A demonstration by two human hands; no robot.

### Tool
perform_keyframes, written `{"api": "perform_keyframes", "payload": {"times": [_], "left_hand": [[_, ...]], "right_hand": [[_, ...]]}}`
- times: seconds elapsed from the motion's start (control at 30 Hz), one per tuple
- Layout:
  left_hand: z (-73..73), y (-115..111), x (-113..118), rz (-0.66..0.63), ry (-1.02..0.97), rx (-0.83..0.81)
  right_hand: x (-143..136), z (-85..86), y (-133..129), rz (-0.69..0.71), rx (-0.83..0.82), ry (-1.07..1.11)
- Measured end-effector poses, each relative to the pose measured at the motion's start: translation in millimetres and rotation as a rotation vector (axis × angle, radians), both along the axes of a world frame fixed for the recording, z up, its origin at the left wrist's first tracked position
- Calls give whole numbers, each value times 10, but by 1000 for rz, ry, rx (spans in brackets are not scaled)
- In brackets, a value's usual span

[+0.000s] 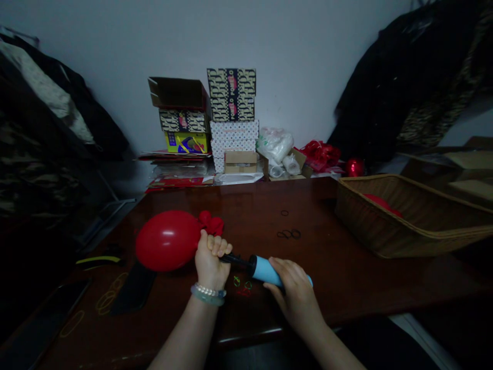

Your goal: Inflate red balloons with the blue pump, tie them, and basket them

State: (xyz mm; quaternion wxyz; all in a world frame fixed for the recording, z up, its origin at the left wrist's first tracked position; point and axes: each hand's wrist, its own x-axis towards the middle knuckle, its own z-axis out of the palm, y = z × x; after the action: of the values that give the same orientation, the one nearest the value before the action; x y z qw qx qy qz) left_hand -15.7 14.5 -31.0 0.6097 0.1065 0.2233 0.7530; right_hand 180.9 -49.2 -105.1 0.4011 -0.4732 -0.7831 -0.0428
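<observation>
Ideally, a firm seal and straight, even strokes would serve this light-blue hand pump (265, 271): the left hand (213, 252) is clenched around its black end (242, 262) and, apparently, the hidden neck of the swollen red balloon (167, 240) (just left of that fist, over the wooden table (250, 205)), while the right hand (295, 288) curls around the barrel (262, 269).

Patterned boxes (232, 108) stand stacked before the pale wall (296, 56).
</observation>
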Motion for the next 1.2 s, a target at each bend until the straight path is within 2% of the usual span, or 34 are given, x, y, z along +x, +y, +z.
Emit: {"api": "perform_keyframes", "payload": {"times": [0.17, 0.3, 0.6, 0.93, 1.2], "left_hand": [[-36, -50, 176, -65, 18, 2], [-40, -47, 167, -62, 34, -7], [35, 25, -57, 2, 40, -10], [139, 98, -497, 104, -45, -3], [109, 108, -505, 86, -86, 8]], "right_hand": [[-53, -14, -23, 15, -21, 14], [-51, -2, -13, 19, -29, 4], [-19, 57, 47, 30, -37, -37], [308, 108, 145, -27, -34, -147], [322, 94, 151, -7, 48, -108]]}}
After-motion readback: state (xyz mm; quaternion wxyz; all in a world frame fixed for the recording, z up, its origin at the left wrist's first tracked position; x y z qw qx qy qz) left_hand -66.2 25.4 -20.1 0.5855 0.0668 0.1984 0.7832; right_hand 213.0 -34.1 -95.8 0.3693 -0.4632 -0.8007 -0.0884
